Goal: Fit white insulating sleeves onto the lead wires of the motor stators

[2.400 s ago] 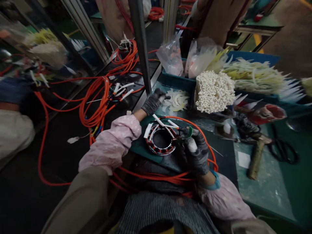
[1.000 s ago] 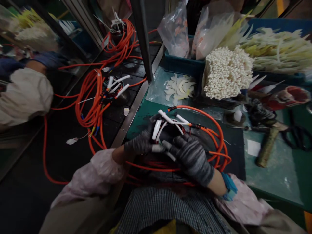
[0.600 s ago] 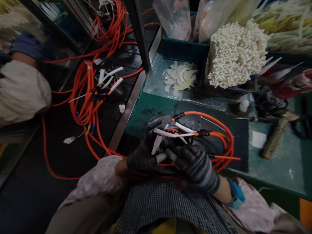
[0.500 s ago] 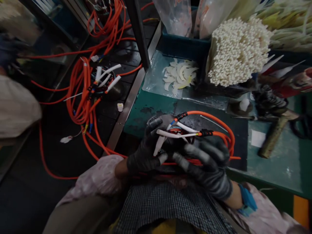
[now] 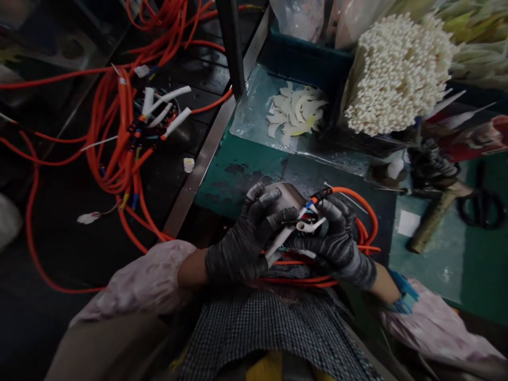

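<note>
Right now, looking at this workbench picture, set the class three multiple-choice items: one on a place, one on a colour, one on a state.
1. Where does the pile of pale curved paper slips lie?
A. on a clear plastic sheet beyond the hands
B. in the person's lap
C. on the black scissors

2. What colour are the long cables coiled to the left of the bench?
A. blue
B. orange
C. green

3. How are the grey-gloved left hand and right hand placed?
A. both flat on the bench
B. one raised overhead
C. both closed around the bundle of white-sleeved wires

Answers: 1 A, the slips rest on the sheet past the hands. 2 B, the coils are orange. 3 C, both hands' fingers wrap around the bundle.
</note>
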Available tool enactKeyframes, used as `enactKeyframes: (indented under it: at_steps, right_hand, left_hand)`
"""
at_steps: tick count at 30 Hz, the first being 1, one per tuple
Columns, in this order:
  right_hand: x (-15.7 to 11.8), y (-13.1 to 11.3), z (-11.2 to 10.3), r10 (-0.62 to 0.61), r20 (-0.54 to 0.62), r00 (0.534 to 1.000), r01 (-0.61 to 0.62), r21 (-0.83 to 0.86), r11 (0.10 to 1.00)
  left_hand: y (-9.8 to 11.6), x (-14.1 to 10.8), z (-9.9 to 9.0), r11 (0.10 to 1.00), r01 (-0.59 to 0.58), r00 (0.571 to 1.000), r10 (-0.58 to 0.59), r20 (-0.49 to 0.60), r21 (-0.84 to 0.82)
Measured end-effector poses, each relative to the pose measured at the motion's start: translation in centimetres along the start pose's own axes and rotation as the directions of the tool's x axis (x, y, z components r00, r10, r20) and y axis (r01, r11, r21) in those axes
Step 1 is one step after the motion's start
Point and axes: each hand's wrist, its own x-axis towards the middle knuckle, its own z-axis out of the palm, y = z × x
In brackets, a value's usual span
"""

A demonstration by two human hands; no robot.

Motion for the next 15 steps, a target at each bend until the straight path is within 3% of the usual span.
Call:
enactKeyframes:
  at_steps: [6, 11, 15]
  right_hand:
    - [-0.3, -1.6, -0.1, 0.072, -0.029, 0.997, -0.075, -0.138, 0.988]
    - [-0.3, -2.6, -0.1, 0.127, 0.021, 0.992, -0.123, -0.151, 0.981]
    - [-0.5, -3.1, 0.2, 0.224, 0.012, 0.974, -0.221, -0.117, 0.968]
  left_hand:
    - [-0.6, -1.3, 1.9, 0.996, 0.028, 0.988, -0.041, -0.148, -0.088]
    - [-0.2, -2.9, 5.3, 0.981, 0.133, 0.901, -0.180, -0.395, -0.143]
    - [0.1, -2.7, 6.2, 0.972, 0.189, 0.877, -0.232, -0.420, -0.142]
